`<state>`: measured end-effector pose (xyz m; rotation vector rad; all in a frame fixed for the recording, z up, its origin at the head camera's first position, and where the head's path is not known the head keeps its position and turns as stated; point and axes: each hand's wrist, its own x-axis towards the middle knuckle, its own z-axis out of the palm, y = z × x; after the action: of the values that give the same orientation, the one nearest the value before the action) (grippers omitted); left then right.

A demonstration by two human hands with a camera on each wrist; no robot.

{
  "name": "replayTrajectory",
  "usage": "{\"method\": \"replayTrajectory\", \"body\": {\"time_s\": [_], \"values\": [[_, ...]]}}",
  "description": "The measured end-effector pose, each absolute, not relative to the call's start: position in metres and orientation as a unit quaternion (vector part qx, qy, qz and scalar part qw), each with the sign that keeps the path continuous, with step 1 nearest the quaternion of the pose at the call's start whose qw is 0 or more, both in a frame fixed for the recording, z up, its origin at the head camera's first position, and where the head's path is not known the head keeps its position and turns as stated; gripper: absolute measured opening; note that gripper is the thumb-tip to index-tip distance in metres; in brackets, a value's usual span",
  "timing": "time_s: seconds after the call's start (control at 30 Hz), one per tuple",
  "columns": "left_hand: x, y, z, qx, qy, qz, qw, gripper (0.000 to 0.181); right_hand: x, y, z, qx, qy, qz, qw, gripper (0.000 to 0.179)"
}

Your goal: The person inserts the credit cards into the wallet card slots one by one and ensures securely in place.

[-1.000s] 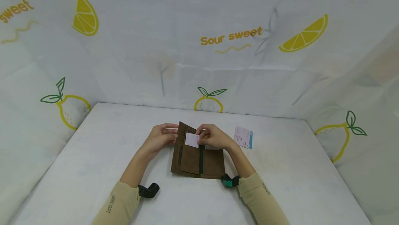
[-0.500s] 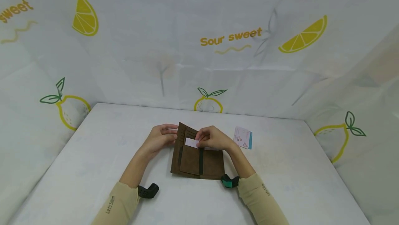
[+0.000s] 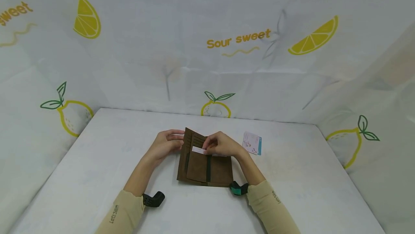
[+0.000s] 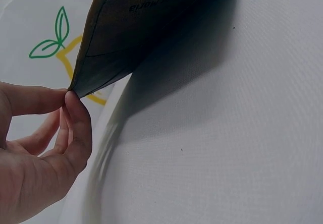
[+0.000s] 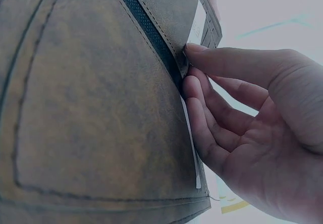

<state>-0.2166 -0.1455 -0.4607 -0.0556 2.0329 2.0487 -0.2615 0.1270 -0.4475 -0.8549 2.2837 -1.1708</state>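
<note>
A brown bifold wallet (image 3: 197,168) stands opened on the white table, its left flap raised. My left hand (image 3: 164,144) pinches that flap's outer edge between thumb and forefinger, as the left wrist view shows on the wallet (image 4: 126,32). My right hand (image 3: 223,145) pinches a white card (image 3: 198,150), most of which is down inside the left pocket. In the right wrist view the thumb of my right hand (image 5: 252,118) lies at the card (image 5: 198,22). Another white card edge (image 5: 191,143) shows along the right pocket, beneath my fingers.
Several pink and blue cards (image 3: 251,142) lie in a loose stack right of the wallet. Black wrist cameras (image 3: 154,199) sit on both wrists. A white curtain (image 3: 146,57) printed with lemons hangs behind the table (image 3: 301,176).
The white card has slid down deeper into the wallet's left pocket, with my right hand lowering slightly along with it. My left hand keeps its hold on the flap.
</note>
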Motion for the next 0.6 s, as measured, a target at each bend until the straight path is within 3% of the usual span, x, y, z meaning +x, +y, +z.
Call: {"method": "replayTrajectory", "body": {"time_s": [0.6], "values": [[-0.215,-0.145,-0.462,-0.02,0.701,0.702,0.122,0.048,-0.263,0.142,-0.439,-0.303,0.824,-0.433,0.206,0.021]]}}
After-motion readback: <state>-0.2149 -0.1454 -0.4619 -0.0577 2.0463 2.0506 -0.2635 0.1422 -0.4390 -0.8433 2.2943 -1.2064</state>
